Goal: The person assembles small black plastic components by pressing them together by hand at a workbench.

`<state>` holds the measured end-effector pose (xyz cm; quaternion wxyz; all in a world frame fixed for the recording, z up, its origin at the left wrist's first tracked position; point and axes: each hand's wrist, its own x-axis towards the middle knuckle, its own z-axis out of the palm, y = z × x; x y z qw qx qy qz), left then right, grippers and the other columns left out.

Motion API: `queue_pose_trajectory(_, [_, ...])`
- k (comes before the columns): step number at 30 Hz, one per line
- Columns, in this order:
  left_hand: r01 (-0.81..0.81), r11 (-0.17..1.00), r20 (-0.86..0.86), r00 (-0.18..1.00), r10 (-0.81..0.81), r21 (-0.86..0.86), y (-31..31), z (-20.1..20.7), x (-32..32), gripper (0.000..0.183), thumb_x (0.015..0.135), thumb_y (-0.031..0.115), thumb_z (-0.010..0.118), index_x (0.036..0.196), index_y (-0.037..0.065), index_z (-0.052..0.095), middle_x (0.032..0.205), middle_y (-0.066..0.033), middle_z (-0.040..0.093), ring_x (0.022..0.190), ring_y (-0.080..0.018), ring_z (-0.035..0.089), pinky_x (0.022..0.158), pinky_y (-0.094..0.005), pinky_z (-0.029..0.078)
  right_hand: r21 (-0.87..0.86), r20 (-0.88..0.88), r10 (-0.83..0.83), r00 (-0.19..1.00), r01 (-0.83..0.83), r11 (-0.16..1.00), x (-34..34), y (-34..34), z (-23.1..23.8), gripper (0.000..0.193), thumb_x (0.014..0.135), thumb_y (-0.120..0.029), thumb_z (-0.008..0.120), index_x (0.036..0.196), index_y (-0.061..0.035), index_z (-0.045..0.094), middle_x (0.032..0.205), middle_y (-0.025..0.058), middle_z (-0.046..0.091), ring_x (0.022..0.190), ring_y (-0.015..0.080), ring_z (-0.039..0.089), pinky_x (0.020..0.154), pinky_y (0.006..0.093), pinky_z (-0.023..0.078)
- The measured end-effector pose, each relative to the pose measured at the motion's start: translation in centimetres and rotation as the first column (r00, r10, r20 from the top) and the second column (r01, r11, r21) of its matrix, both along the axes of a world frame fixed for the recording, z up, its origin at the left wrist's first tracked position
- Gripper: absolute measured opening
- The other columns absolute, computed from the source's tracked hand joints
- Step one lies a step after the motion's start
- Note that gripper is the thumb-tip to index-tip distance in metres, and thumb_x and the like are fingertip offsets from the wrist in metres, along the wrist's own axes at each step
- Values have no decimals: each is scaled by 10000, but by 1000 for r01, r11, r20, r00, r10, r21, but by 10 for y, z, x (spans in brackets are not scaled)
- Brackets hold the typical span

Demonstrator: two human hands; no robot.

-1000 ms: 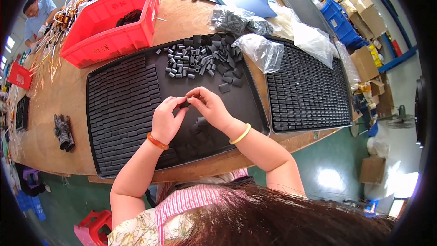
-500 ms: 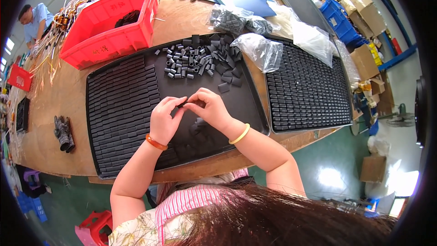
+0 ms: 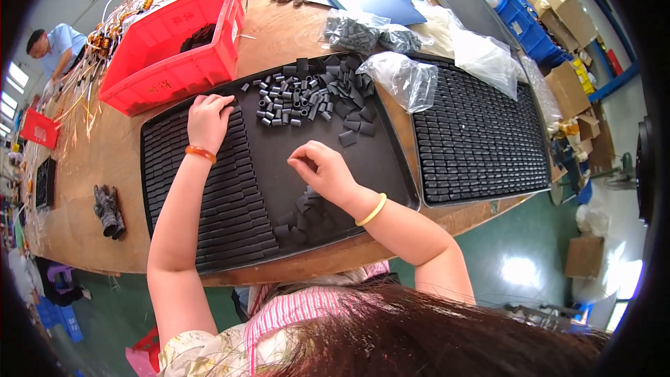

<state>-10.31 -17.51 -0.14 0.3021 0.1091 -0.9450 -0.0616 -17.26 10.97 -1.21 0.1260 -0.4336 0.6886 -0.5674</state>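
Observation:
A black tray (image 3: 289, 150) lies before me, its left part filled with tight rows of short black sleeves (image 3: 202, 185). My left hand (image 3: 208, 124) is at the far end of these rows, thumb and fingers drawn together at the edge of the last rows; what they hold is hidden. Over the bare middle of the tray, my right hand (image 3: 322, 173) hovers with fingers curled in a pinch, their contents out of sight. Beyond it lies a heap of loose black tubes (image 3: 293, 98), with flat black pieces (image 3: 354, 94) beside them. More flat pieces (image 3: 303, 213) lie near the front edge.
A red bin (image 3: 171, 56) stands behind the tray at left. To the right, a second black tray (image 3: 481, 139) holds many rows, with plastic bags (image 3: 401, 80) over its far edge. Dark gloves (image 3: 109, 211) rest on the table's left. A person (image 3: 56, 52) stands far left.
My hands were together over the tray's middle, pinching a small black piece. The left has moved away to the far end of the rows; the right has shifted slightly right.

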Motion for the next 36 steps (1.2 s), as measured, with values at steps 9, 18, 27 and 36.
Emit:
queue_pose_trajectory(9, [23,935,173,984,42,-354,-15,-29,-10,249,868,146,582,1063,122,734,979,9,712,1066,-223,573,897,-388,469,4,-81,18,997,-18,1000,-2,1,-1,78,891,-87,698,929,-28,662,834,90,612,686,206,611,631,305,506])
queue_pose_trajectory(18, [10,946,325,940,101,-325,-11,-34,12,451,874,75,527,1314,117,615,1374,-7,608,1340,-264,458,1074,-423,405,16,-63,39,997,-38,999,-2,0,-4,91,898,-103,695,933,-26,660,850,95,626,702,217,624,646,312,512])
queue_pose_trajectory(27, [39,956,360,930,72,-291,-15,-30,24,547,838,-4,526,1370,116,568,1445,-9,537,1354,-262,444,1090,-412,396,92,-12,-80,997,81,992,-17,3,0,130,912,-125,679,933,0,647,802,97,629,671,187,581,630,311,483])
queue_pose_trajectory(36, [132,974,145,984,-106,-185,51,23,43,423,822,9,569,1233,72,646,1240,-39,633,1221,-245,540,1026,-385,435,520,-325,189,927,8,854,-8,46,21,238,828,-235,755,997,-81,689,1003,124,622,886,322,661,782,431,546])
